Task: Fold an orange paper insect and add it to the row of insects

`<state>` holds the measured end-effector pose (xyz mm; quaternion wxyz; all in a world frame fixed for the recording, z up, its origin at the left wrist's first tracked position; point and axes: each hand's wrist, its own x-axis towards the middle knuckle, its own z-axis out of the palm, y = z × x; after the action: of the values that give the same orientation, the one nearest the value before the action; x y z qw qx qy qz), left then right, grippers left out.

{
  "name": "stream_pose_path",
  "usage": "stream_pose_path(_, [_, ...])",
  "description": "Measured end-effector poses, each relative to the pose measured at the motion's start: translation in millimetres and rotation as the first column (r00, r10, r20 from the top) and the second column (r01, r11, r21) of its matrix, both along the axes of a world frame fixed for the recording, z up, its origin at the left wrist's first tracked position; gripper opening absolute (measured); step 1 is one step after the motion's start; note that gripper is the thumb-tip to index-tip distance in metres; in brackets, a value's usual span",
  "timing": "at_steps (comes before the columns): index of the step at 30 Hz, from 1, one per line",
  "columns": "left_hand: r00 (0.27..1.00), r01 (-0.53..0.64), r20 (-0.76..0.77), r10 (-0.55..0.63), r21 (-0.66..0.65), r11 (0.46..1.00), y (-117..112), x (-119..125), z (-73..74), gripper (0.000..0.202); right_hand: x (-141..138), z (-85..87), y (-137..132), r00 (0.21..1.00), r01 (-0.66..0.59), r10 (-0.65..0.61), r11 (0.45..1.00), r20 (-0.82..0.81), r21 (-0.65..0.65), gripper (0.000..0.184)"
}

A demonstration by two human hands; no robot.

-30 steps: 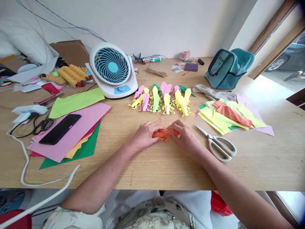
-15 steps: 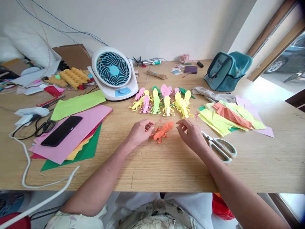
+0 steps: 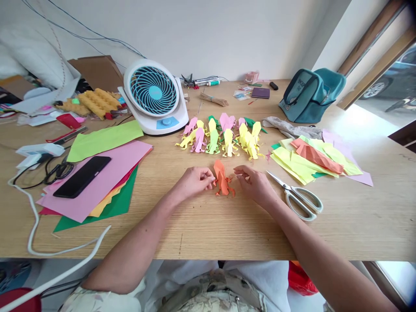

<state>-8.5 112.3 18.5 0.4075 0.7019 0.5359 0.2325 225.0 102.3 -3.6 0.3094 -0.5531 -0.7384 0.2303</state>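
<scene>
An orange origami animal point(image 3: 222, 178) with thin curled legs stands on the wooden table between my two hands. My left hand point(image 3: 199, 178) pinches at its left side, its fingertips closed on a small leg there. On the other side my right hand point(image 3: 251, 182) is close to the right legs, thumb and forefinger a little apart with nothing visible between them. Just beyond stand several similar folded figures in yellow point(image 3: 228, 143), pink point(image 3: 199, 140) and green point(image 3: 213, 141). Scissors point(image 3: 300, 197) lie beside my right wrist, blades pointing toward the hand.
At left, a black phone point(image 3: 82, 177) rests on stacked coloured paper point(image 3: 130, 158), near a white cable point(image 3: 32, 229). A fan point(image 3: 156, 97) stands behind. To the right are loose paper pieces point(image 3: 292, 162), a grey cloth point(image 3: 286, 128) and a teal bag point(image 3: 312, 97).
The orange figure has turned from slanting to nearly upright in view, its pointed end now facing away. My left hand has moved right to its side; my right hand has shifted slightly left.
</scene>
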Motion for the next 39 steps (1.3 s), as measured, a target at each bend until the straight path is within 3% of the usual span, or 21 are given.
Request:
stream_pose_path(4, [0.987,-0.091,-0.119,0.108,0.141,0.986,4.9,-6.7,1.6,0.018,1.0,0.3,0.9,1.0,0.002,-0.002,0.999,0.008,0.04,0.023])
stream_pose_path(9, [0.986,-0.062,-0.141,0.09,0.192,0.979,3.3,-3.9,0.6,0.018,-1.5,2.6,-1.5,1.0,-0.01,0.01,0.999,0.02,0.031,0.026])
stream_pose_path(17, [0.985,0.015,-0.174,0.006,0.122,0.992,-0.6,-3.8,-5.2,0.027,-4.3,5.0,-5.7,0.999,-0.041,0.043,0.998,0.034,-0.054,0.028])
stream_pose_path(26, [0.978,-0.01,-0.204,0.033,0.111,0.994,-5.8,-1.8,-10.5,0.036,-7.9,9.2,-9.0,0.996,-0.064,0.07,0.991,0.05,-0.115,0.03])
stream_pose_path(33, [0.965,-0.037,-0.254,0.068,0.125,0.991,-12.4,8.7,-7.4,0.02,-9.1,11.5,-11.1,0.994,-0.103,0.095,0.979,-0.056,-0.174,0.029])
stream_pose_path(39, [0.978,-0.083,-0.184,0.102,0.107,0.991,-11.3,10.1,-13.2,0.018,-11.1,9.6,-12.3,0.987,-0.134,0.115,0.973,-0.109,-0.189,0.028])
